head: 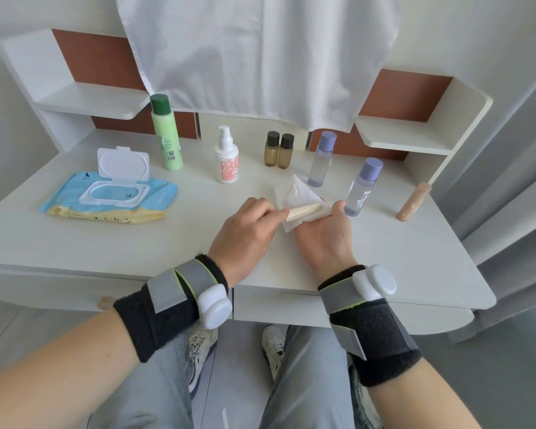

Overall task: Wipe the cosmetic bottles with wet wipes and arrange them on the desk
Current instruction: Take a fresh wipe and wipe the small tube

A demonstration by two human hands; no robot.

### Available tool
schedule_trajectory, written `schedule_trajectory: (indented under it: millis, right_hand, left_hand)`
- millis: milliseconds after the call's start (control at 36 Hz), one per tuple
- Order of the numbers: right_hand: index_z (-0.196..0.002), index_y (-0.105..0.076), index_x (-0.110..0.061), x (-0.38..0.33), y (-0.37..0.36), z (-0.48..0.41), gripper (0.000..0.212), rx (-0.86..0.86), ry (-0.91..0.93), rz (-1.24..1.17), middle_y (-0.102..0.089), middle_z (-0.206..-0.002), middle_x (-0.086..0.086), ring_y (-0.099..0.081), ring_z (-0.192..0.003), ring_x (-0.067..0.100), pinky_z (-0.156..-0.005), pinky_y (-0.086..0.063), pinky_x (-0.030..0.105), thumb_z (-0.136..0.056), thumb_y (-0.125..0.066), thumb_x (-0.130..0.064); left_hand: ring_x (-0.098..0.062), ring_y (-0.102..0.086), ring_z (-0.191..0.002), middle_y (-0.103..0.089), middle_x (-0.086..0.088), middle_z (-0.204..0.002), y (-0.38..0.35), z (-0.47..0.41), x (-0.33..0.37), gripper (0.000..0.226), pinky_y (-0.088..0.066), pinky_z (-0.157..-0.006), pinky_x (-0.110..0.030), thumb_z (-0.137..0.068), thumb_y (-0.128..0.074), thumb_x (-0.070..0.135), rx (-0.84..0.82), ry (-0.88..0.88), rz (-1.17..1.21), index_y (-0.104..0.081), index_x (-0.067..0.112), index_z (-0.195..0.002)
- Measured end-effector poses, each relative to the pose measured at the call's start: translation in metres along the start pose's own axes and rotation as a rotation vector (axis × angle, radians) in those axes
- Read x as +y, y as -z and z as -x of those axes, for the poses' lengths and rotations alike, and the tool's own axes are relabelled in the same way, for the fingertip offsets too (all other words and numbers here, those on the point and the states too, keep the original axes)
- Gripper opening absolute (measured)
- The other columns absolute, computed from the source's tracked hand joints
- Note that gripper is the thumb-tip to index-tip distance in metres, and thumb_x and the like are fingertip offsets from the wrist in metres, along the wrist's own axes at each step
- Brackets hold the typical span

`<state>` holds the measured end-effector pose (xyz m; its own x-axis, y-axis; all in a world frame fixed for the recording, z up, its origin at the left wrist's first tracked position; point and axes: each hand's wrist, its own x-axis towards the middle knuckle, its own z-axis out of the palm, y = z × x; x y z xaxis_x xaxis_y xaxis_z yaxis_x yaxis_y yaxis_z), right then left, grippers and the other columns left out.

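My left hand [245, 230] pinches the near end of a small beige tube [304, 211] held just above the desk [106, 243]. My right hand [325, 236] grips a white wet wipe [297, 196] wrapped round the tube's other end. Along the back of the desk stand a green bottle [166, 140], a white pump bottle [226, 157], two small brown bottles [278, 150] and two clear bottles with purple caps [322, 159] [362, 187]. A second beige tube [413, 202] lies at the right edge.
A blue and yellow wet-wipe pack [109, 196] lies at the left with its lid flipped open. A white cloth [260, 57] hangs over the middle of the back. White shelves [84, 100] flank it on both sides. A grey curtain [514, 181] hangs at the right.
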<state>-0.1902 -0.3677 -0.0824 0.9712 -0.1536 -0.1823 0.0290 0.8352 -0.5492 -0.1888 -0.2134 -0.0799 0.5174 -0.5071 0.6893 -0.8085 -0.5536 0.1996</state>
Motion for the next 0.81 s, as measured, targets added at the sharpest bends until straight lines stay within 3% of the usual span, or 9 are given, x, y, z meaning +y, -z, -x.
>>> schedule_trajectory:
  millis: [278,333,472,667,806]
  right_hand:
    - [-0.15,-0.028,0.0,-0.008,-0.002,0.009,0.067,0.063,0.01,-0.023,-0.039,-0.151,0.02,-0.039,-0.14,0.03,-0.116,-0.029,0.041,-0.104,-0.017,-0.047]
    - [-0.145,-0.036,0.0,-0.009,-0.001,0.01,0.062,0.078,0.01,-0.04,-0.04,-0.15,0.016,-0.038,-0.14,0.028,-0.116,-0.029,0.039,-0.105,-0.017,-0.045]
    - [-0.131,-0.044,-0.011,-0.012,-0.001,0.009,0.047,0.061,0.071,-0.107,-0.048,-0.142,0.013,-0.039,-0.14,0.025,-0.118,-0.028,0.038,-0.106,-0.019,-0.042]
    - [-0.137,-0.044,-0.012,-0.012,0.0,0.011,0.051,0.1,0.087,-0.086,-0.043,-0.15,0.012,-0.044,-0.137,0.026,-0.112,-0.037,0.037,-0.106,-0.02,-0.044]
    - [-0.124,-0.048,-0.019,-0.013,0.003,0.017,0.036,0.149,0.1,-0.042,-0.049,-0.146,0.009,-0.05,-0.132,0.025,-0.112,-0.037,0.039,-0.105,-0.027,-0.042]
  left_hand:
    - [-0.022,-0.044,-0.075,-0.058,-0.008,-0.081,0.009,0.006,-0.008,0.038,-0.045,-0.053,-0.034,-0.072,-0.067,-0.017,0.001,-0.08,-0.129,-0.07,0.005,-0.104]
    - [-0.023,-0.045,-0.075,-0.058,-0.008,-0.081,0.014,0.009,-0.014,0.034,-0.046,-0.052,-0.035,-0.075,-0.068,-0.014,-0.003,-0.064,-0.14,-0.07,0.005,-0.104]
    - [-0.023,-0.054,-0.075,-0.06,-0.008,-0.084,0.027,0.014,-0.033,0.028,-0.043,-0.067,-0.027,-0.081,-0.071,-0.001,0.032,0.144,-0.006,-0.071,0.006,-0.108]
    - [-0.027,-0.058,-0.073,-0.067,-0.005,-0.078,0.026,0.011,-0.043,0.012,-0.043,-0.066,-0.032,-0.084,-0.071,0.015,-0.111,0.385,0.029,-0.072,0.014,-0.095]
    - [-0.024,-0.057,-0.078,-0.068,-0.005,-0.081,0.022,-0.001,-0.046,0.01,-0.036,-0.067,-0.029,-0.086,-0.068,0.019,-0.176,0.458,0.036,-0.071,0.015,-0.093]
